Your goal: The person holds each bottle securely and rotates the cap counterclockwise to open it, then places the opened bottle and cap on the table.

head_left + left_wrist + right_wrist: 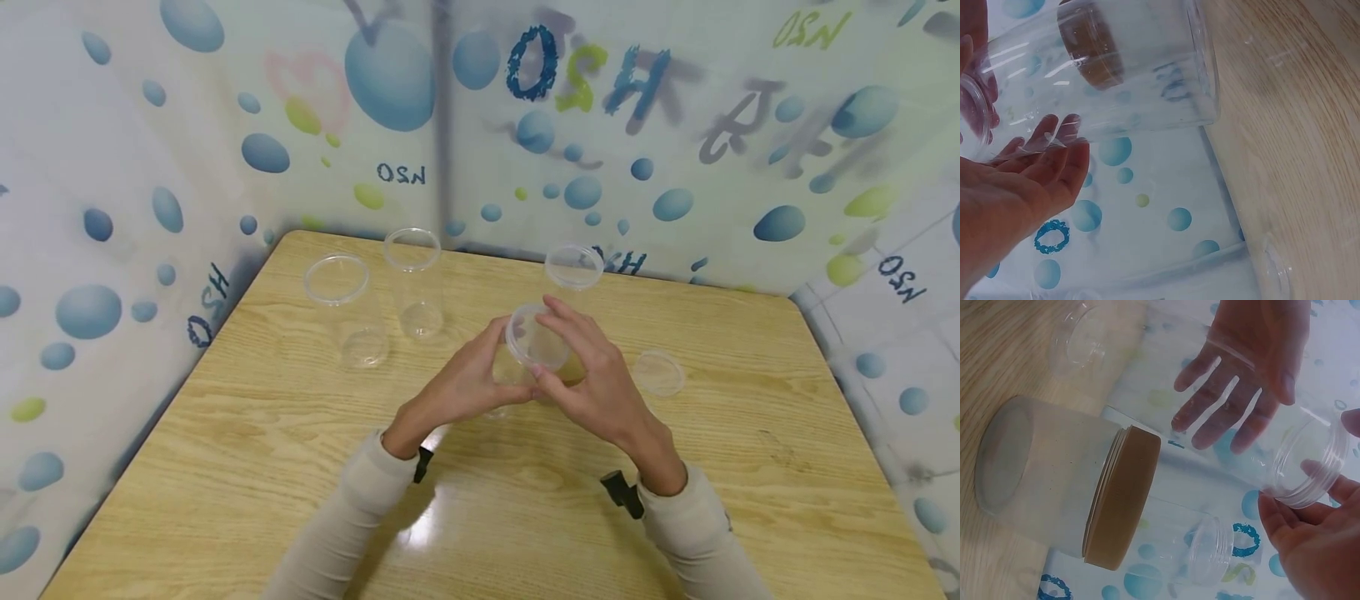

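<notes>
Both hands hold a clear plastic jar (1169, 50) above the table, tilted in the head view so that its round top (542, 342) faces up toward the camera. My left hand (467, 377) cups the jar's side, its fingers showing through the clear wall in the right wrist view. With thumb and fingers, my right hand (600, 379) grips the ridged top end (1310, 459). Close by stands a cloudy jar (1054, 469) with a brown lid (1124, 497), mostly hidden behind the right hand in the head view.
Two clear containers (337, 279) (412, 250) stand at the back left of the wooden table (247, 450). Another clear jar (573, 267) is behind the hands. A flat clear lid (659, 372) lies to the right. Patterned curtains (480, 133) border the table's back and sides.
</notes>
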`<state>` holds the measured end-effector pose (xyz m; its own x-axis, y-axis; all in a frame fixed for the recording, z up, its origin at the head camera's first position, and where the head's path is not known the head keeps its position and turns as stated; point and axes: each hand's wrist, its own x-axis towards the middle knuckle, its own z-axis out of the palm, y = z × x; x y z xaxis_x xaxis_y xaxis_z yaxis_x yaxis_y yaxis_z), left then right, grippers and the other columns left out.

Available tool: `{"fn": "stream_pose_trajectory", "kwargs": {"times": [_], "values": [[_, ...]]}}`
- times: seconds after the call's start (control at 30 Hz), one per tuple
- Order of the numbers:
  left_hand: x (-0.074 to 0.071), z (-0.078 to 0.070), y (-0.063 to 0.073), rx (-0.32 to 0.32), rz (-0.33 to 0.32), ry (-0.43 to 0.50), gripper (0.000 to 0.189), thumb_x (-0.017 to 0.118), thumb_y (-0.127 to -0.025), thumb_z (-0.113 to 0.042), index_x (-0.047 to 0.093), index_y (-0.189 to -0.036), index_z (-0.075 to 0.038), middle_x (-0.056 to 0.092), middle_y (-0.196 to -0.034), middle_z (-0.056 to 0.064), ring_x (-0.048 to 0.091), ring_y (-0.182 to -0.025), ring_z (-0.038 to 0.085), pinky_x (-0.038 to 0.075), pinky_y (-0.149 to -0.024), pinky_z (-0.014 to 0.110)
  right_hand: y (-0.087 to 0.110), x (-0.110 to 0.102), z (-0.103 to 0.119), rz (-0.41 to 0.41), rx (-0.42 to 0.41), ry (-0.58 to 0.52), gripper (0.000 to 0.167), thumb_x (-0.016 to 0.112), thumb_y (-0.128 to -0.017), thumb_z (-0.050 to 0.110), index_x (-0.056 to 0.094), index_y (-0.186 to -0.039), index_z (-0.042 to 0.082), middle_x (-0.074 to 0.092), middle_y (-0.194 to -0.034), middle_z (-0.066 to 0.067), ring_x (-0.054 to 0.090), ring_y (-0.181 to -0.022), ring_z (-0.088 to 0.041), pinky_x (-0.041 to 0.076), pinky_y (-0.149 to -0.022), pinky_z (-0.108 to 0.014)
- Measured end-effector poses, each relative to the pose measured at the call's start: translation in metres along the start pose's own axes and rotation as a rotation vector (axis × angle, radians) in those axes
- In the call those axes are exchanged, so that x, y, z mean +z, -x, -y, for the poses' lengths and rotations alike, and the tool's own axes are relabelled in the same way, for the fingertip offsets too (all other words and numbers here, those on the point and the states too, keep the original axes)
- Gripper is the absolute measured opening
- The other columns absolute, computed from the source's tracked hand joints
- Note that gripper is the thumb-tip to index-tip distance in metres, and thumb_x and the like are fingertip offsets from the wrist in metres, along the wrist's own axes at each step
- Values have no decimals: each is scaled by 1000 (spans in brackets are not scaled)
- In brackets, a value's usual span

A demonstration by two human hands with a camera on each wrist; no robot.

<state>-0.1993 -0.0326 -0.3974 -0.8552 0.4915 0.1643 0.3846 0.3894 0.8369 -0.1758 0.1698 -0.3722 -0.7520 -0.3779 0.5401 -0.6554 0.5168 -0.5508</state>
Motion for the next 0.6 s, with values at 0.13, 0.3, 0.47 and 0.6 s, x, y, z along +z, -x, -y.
{"fn": "stream_pose_trajectory", "kwargs": {"times": [0.13,0.3,0.47,0.6], "values": [[0,0,0,18,8,4,93,86,-78,-30,31,-152,-14,50,-145,6,47,-133,21,40,-107,48,0,-2,1,33,16,-22,56,70,-86,11,53,-139,4,40,-155,-12,39,-142,-30,42,-103,-59],[0,2,0,17,10,8,93,85,-78,-30,32,-151,-12,51,-144,7,47,-132,21,40,-108,49,0,-4,2,70,31,-32,62,70,-86,11,48,-144,7,33,-160,-8,35,-145,-29,39,-106,-59],[1,3,1,4,2,4,90,85,-78,-31,34,-151,-16,50,-144,1,46,-134,18,39,-108,46,-1,-2,3,25,21,19,67,75,-83,17,48,-143,8,33,-160,-9,36,-143,-32,39,-103,-61],[2,2,1,9,-18,-15,90,85,-78,-30,33,-151,-16,50,-145,1,46,-134,18,40,-108,46,-1,1,6,-70,29,136,68,82,-80,29,54,-137,6,46,-146,-17,49,-124,-35,48,-91,-56]]}}
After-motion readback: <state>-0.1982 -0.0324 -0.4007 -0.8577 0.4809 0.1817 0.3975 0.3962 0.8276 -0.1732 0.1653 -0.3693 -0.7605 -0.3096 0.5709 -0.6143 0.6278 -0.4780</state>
